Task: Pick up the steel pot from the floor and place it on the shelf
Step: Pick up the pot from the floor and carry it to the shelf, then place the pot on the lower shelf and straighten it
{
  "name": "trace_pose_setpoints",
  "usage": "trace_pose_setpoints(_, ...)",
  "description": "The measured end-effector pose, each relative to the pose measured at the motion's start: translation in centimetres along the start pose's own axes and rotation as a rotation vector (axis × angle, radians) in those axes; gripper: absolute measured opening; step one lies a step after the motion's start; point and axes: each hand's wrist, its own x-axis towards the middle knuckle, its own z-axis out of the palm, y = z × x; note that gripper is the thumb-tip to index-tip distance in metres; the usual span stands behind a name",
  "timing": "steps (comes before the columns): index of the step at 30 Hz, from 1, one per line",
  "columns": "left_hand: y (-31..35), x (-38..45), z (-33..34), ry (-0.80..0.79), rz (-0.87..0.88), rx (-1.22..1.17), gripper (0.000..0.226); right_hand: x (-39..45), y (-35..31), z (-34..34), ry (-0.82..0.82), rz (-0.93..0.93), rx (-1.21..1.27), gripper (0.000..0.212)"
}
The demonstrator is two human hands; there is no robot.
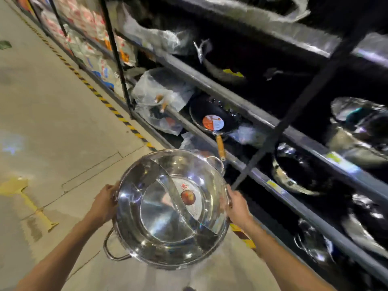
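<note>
A wide, shiny steel pot with a curved divider inside and a round red label hangs in the air above the floor, held between both hands. My left hand grips its left rim and my right hand grips its right rim. Two loop handles stick out, one at the lower left and one at the far side. The dark metal shelf runs diagonally just to the right of the pot, with its lower tiers close to my right hand.
The shelf holds a black pan with an orange handle, plastic-wrapped cookware and steel basins. A diagonal black brace crosses the rack. Yellow-black hazard tape lines the concrete floor along its base.
</note>
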Motion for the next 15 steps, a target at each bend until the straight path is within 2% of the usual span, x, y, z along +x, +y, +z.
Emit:
trace_pose_setpoints(1, 2.3, -0.2, -0.6, -0.030, 0.046, 0.007, 0.020, -2.1, 0.4, -2.2, 0.038, 0.031, 0.028, 0.055)
trace_pose_setpoints(6, 11.2, -1.6, 0.6, -0.203, 0.276, 0.050, 0.052, -12.2, 4.1, -9.3, 0.221, 0.207, 0.048, 0.051)
trace_pose_setpoints(7, 12.9, -2.3, 1.3, -0.232, 0.321, 0.053, 0.051, -14.3, 5.1, -10.1, 0.229, 0.257, 0.046, 0.051)
trace_pose_setpoints(9, 16.2, -4.1, 3.0, -0.277, 0.396, 0.067, 0.032, -18.4, 6.8, -11.7, 0.244, 0.330, 0.072, 0.053)
trace_pose_setpoints(12, 19.7, -5.8, 6.4, -0.335, 0.528, 0.063, 0.039, -23.7, 9.7, -13.1, 0.303, 0.384, 0.145, 0.053)
trace_pose_setpoints(15, 22.4, -6.9, 9.1, -0.418, 0.562, 0.079, 0.020, -27.9, 12.1, -13.6, 0.361, 0.463, 0.171, 0.051)
